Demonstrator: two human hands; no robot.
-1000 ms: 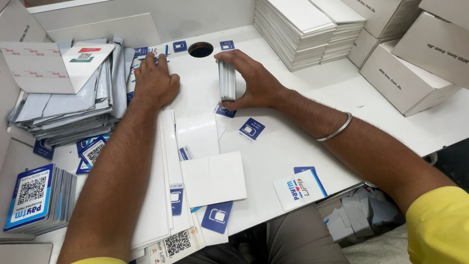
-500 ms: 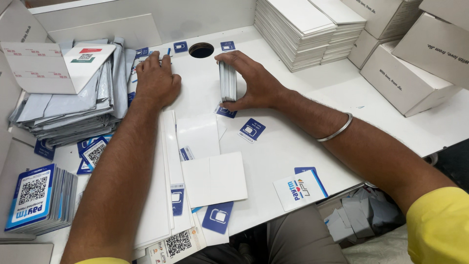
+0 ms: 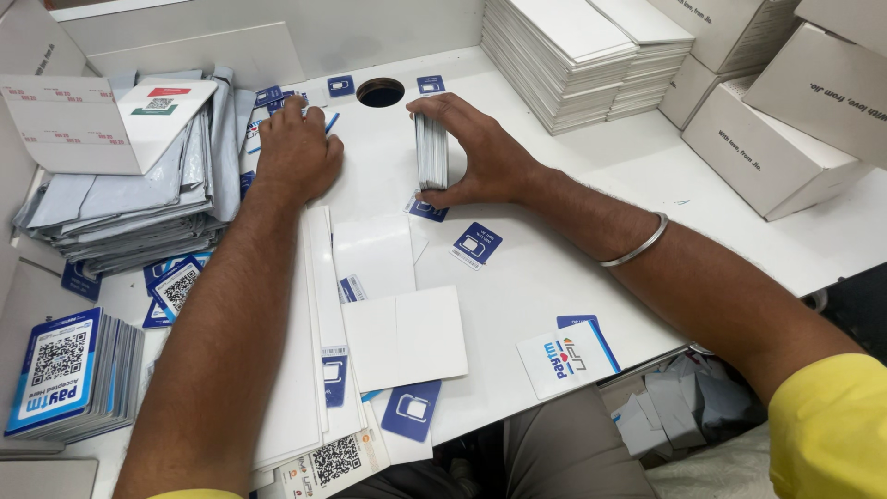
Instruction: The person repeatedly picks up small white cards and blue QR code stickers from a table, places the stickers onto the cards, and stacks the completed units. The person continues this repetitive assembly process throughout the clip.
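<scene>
The right hand (image 3: 485, 152) sits at upper centre of the frame, thumb and fingers closed around a thin upright stack of small white cards (image 3: 431, 151) standing on edge on the white table (image 3: 573, 268). A silver metal bangle (image 3: 636, 245) circles the right wrist. Just below the stack, a small blue square sticker with a white card symbol (image 3: 427, 210) lies flat, partly under the hand; a second blue square sticker (image 3: 477, 245) lies near it, toward centre frame.

The left hand (image 3: 296, 152) rests palm down at upper left of centre, fingers curled loosely over scattered blue-and-white printed cards (image 3: 268, 97); it grips nothing visible. Between the two hands, a round dark hole (image 3: 380, 91) opens in the table.

At left of frame lies a heap of grey plastic mailer bags (image 3: 120, 208) with a white folded cardboard sheet (image 3: 92, 125) on top. At lower left stands a pile of blue-bordered code placards (image 3: 69, 379). Blank white rectangular sheets (image 3: 407, 337) lie at lower centre. At upper right are a stack of flat white envelopes (image 3: 582, 55) and white cardboard boxes (image 3: 785, 139).
</scene>
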